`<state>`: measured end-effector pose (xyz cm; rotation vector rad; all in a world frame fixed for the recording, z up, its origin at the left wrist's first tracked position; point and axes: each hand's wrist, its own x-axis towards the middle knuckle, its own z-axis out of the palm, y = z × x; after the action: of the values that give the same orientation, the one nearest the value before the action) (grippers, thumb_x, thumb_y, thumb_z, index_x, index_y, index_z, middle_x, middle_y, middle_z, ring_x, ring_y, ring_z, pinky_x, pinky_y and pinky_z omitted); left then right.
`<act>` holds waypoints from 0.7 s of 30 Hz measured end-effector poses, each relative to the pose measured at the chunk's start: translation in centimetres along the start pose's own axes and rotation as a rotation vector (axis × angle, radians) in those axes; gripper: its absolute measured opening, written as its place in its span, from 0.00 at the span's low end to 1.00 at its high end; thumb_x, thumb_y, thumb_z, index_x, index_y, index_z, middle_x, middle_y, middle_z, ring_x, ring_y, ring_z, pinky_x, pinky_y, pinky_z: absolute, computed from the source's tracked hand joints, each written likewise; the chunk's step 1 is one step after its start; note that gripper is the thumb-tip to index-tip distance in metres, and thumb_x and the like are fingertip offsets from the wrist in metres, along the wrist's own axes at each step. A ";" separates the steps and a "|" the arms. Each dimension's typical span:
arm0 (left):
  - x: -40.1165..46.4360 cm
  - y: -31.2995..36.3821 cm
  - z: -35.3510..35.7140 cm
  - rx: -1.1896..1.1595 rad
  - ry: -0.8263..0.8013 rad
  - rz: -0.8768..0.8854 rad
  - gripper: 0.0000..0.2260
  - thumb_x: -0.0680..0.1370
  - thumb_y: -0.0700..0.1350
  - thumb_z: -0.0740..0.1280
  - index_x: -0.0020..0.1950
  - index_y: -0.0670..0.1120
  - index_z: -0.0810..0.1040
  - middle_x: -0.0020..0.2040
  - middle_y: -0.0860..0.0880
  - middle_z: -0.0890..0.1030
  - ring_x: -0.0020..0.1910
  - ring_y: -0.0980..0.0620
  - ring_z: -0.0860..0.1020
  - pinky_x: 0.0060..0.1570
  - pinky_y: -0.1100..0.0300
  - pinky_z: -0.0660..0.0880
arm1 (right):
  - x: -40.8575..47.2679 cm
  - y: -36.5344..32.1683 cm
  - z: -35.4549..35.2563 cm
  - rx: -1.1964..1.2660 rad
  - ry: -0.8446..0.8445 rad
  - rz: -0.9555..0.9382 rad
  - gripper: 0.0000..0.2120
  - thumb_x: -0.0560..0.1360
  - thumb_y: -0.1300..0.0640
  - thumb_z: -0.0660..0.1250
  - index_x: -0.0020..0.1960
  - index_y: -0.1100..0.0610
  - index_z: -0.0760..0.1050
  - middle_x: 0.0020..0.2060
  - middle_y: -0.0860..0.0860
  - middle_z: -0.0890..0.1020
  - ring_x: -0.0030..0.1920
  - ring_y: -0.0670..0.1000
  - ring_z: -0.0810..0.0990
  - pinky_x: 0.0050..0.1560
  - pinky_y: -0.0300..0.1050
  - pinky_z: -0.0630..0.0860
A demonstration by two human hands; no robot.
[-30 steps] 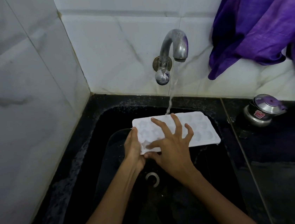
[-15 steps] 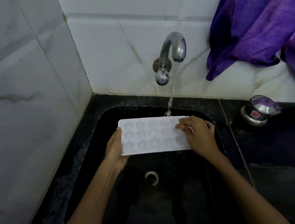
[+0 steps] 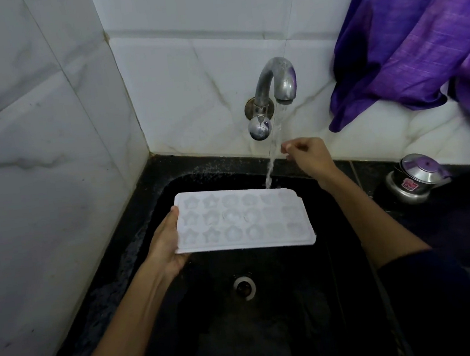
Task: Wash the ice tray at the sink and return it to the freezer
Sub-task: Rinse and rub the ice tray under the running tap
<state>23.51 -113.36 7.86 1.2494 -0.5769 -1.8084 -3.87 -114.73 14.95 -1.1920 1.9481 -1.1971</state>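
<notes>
A white ice tray (image 3: 243, 220) with star and round moulds hangs flat above the black sink (image 3: 288, 318). My left hand (image 3: 166, 244) grips its left end, thumb on the rim. Water runs from the steel tap (image 3: 276, 85) and falls just past the tray's far edge. My right hand (image 3: 306, 155) is off the tray, raised beside the water stream below the spout, its fingers loosely curled and holding nothing.
A drain (image 3: 244, 286) sits in the sink floor below the tray. Purple cloth (image 3: 417, 40) hangs at the upper right. A small steel pot with a lid (image 3: 417, 179) stands on the black counter to the right. White tiled walls close the left and back.
My right hand left the tray's right end and rose toward the tap. The tray, now held by the left hand alone, came nearer and a little left.
</notes>
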 end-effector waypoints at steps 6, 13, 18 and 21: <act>0.3 0.1 -0.5 0.007 -0.009 0.003 0.19 0.81 0.54 0.57 0.64 0.44 0.75 0.56 0.42 0.82 0.52 0.45 0.81 0.38 0.53 0.82 | 3.9 -2.7 0.9 0.482 -0.037 0.273 0.08 0.77 0.65 0.62 0.55 0.63 0.76 0.44 0.54 0.80 0.43 0.49 0.79 0.53 0.42 0.77; 1.0 0.2 -0.7 0.007 0.022 0.003 0.16 0.81 0.53 0.58 0.59 0.46 0.78 0.50 0.45 0.84 0.47 0.48 0.82 0.35 0.55 0.81 | 6.1 -4.0 2.6 0.763 -0.235 0.422 0.11 0.78 0.59 0.63 0.58 0.63 0.74 0.54 0.59 0.76 0.51 0.54 0.79 0.50 0.44 0.78; 1.6 -0.1 -0.9 0.011 -0.006 -0.009 0.15 0.81 0.54 0.57 0.55 0.47 0.79 0.48 0.46 0.84 0.45 0.49 0.83 0.37 0.54 0.80 | 6.3 -4.9 3.9 0.800 -0.329 0.468 0.08 0.78 0.55 0.64 0.53 0.58 0.74 0.65 0.60 0.67 0.56 0.54 0.75 0.57 0.53 0.76; 1.9 -0.2 -0.8 0.005 -0.021 -0.012 0.15 0.81 0.53 0.57 0.53 0.47 0.79 0.42 0.47 0.86 0.40 0.51 0.84 0.36 0.54 0.81 | 6.7 -4.5 4.3 0.835 -0.311 0.472 0.05 0.79 0.58 0.62 0.44 0.57 0.73 0.68 0.61 0.66 0.52 0.56 0.75 0.57 0.50 0.76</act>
<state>23.86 -114.77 6.36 1.2407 -0.5870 -1.8332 -1.69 -123.35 16.97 -0.4123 1.1826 -1.2639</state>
